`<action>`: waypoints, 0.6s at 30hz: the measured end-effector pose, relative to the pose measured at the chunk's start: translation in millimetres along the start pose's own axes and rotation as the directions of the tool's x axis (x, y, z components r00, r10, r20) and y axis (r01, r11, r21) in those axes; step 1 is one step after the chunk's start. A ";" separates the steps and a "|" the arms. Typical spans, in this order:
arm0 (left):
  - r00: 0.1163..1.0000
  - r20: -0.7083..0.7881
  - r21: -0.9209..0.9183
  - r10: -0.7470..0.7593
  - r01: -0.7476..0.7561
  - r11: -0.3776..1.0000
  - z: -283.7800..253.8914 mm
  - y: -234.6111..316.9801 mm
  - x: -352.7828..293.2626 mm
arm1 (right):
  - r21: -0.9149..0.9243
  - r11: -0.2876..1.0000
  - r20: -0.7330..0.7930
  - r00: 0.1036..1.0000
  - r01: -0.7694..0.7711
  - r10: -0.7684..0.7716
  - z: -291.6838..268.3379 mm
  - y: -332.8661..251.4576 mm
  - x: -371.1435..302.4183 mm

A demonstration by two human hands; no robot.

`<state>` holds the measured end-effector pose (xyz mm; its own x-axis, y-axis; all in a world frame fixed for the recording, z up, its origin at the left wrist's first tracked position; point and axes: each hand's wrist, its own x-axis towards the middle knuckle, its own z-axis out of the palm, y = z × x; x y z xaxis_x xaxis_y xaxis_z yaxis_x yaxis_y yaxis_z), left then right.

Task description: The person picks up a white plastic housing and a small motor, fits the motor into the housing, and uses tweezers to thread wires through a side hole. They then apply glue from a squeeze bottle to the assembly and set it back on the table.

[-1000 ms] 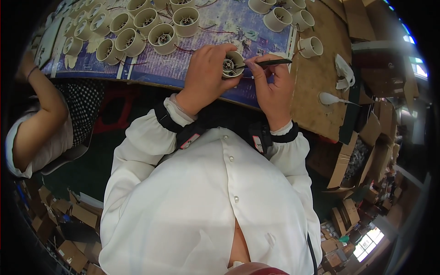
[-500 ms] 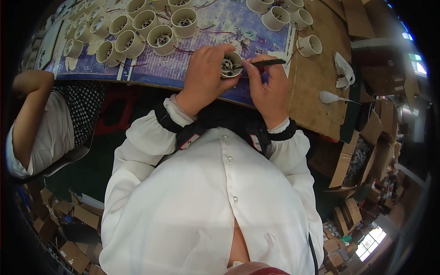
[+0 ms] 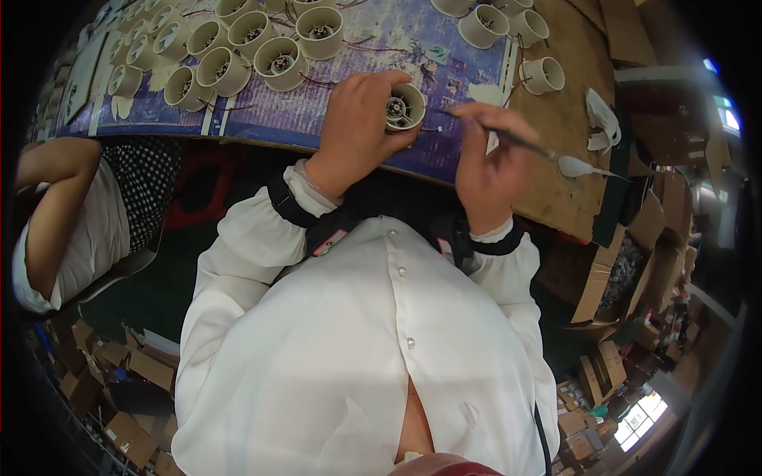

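At a worktable's edge: gripping a cream cup, holding a slim dark tool apart from it

At the near side of a blue-printed worktable point(image 3: 278, 119), viewed from above, grips a cream cup point(image 3: 418, 101) with the left hand point(image 3: 353, 119), curling fingers over the far side and pressing the thumb to the near side. Tilts the open mouth upward, showing a dark round hub and spokes within. Cannot tell from this angle whether to call it resting on the surface or lifted.

Pinches a slim dark tool point(image 3: 525, 143) between the thumb and fingers of the right hand point(image 3: 494, 163), to the right of the cup and not touching it (blurred, so hard to read finger by finger). Between cup and right hand, shows a small white plug point(image 3: 440, 128) on a thin lead.

Judging by the pose, seems to be at fine handwork on the cup, with the tool outside the mouth. For any work inside, would call for a firm left hold and careful aim past the spokes.

To the upper left, includes many similar cups point(image 3: 321, 33), some trailing reddish wires; at right, a crumpled white cloth point(image 3: 602, 123) and a white bulb with a thin nozzle point(image 3: 573, 166). At far left, includes a co-worker's arm point(image 3: 67, 198).

On the left wrist strap, shows a red-edged label point(image 3: 332, 242), too small to read. Across the table's worn blue print, offers no legible writing; on the cup, no visible brand.
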<state>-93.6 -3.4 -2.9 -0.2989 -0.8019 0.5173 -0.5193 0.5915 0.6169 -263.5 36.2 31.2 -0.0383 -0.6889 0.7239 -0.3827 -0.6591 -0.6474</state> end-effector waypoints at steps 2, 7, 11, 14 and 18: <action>1.000 0.005 0.008 0.004 -0.004 1.000 0.2 -1.3 0.5 | -0.004 0.966 0.078 0.963 -0.258 0.257 -1.5 -2.8 5.2; 1.000 -0.007 0.013 0.022 -0.022 1.000 2.0 -1.8 0.5 | -0.131 0.943 0.185 0.927 -0.306 0.326 1.7 5.2 -2.9; 1.000 -0.011 0.002 0.016 -0.016 1.000 2.9 -2.5 -0.3 | -0.169 0.934 0.203 0.917 -0.314 0.345 3.3 7.1 -4.0; 1.000 -0.003 0.005 -0.003 0.003 1.000 2.3 -0.6 -0.1 | -0.157 0.943 0.194 0.927 -0.293 0.321 3.9 10.4 -5.9; 1.000 0.003 0.018 -0.011 0.011 1.000 1.9 0.3 0.6 | -0.175 0.943 0.189 0.931 -0.282 0.313 4.7 9.2 -3.8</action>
<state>-95.5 -3.8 -3.6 -0.2954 -0.8087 0.5087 -0.5365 0.5810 0.6121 -262.6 31.3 21.4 0.0192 -0.9045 0.4260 -0.5119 -0.3749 -0.7730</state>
